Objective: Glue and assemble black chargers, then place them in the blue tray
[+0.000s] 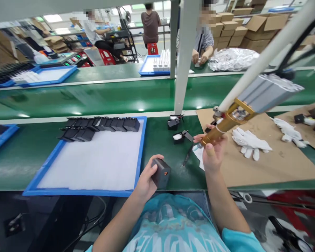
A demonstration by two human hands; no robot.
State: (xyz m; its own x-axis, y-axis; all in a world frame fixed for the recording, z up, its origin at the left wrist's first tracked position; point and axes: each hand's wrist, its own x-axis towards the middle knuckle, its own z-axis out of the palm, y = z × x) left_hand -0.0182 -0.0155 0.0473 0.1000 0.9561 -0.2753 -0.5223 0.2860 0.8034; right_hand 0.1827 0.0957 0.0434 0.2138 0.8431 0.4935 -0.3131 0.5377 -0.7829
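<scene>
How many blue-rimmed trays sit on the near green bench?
2: the large tray with black cases in it, beside the left hand, and another tray cut off at the picture's left edge. More may lie out of frame.

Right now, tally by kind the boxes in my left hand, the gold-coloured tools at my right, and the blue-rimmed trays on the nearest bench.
Dark box in left hand: 1
Gold-coloured tool at right hand: 1
Blue-rimmed trays: 2
Total: 4

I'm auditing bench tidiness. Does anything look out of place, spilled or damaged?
No spill or damage shows. White gloves lie loosely strewn on brown cardboard, looking untidy against the black boxes lined up in the blue tray.
</scene>
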